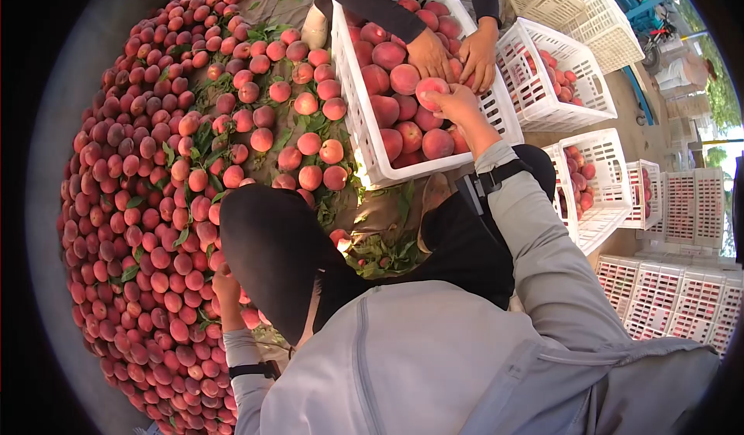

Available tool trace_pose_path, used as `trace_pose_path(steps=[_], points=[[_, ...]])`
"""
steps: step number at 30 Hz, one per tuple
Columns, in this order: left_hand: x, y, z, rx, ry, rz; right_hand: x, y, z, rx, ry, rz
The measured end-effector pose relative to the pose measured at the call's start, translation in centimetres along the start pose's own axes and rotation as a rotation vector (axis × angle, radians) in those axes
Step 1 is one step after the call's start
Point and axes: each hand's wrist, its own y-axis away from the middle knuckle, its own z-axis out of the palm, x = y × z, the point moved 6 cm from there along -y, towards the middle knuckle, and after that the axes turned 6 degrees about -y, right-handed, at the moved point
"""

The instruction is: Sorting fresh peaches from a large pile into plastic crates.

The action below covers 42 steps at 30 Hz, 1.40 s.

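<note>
A white plastic crate [372, 170] filled with red peaches [389, 56] stands before me. Over its near right part, my right hand [462, 108] grips a peach [431, 91] between thumb and fingers. Close beside it, a co-worker's two hands [429, 54] reach down among the crate's fruit. Far to the left, my left hand [225, 286] is at the edge of a large peach pile [157, 214], beside my knee. Its fingers are partly hidden, so whether it holds a peach is unclear.
Loose peaches and green leaves [383, 255] lie on the ground sheet [270, 6]. Along the right stand a part-filled white crate [558, 115], another crate with peaches [598, 202], and stacked crates [668, 295]. A concrete wall [64, 115] borders the pile.
</note>
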Motion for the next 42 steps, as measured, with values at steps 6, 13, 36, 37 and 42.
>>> trace_pose_path(steps=[6,13,36,37,42], points=[[-1.8,1.1,2.3,-0.076,-0.109,0.024,1.5,-0.3,2.7,-0.099,0.012,0.006],[-2.3,0.1,1.9,-0.075,-0.009,0.086,3.6,-2.0,1.8,-0.008,0.085,0.038],[0.1,-8.9,-3.0,0.443,-0.183,0.151,-3.9,6.0,-0.4,0.029,0.53,-0.448],[0.6,-11.3,-3.3,0.419,-0.195,0.167,-4.0,7.3,0.4,-0.044,0.46,-0.457],[1.8,-17.1,-1.5,0.155,-0.281,-0.407,-3.8,9.1,4.7,-0.248,0.242,-0.373]])
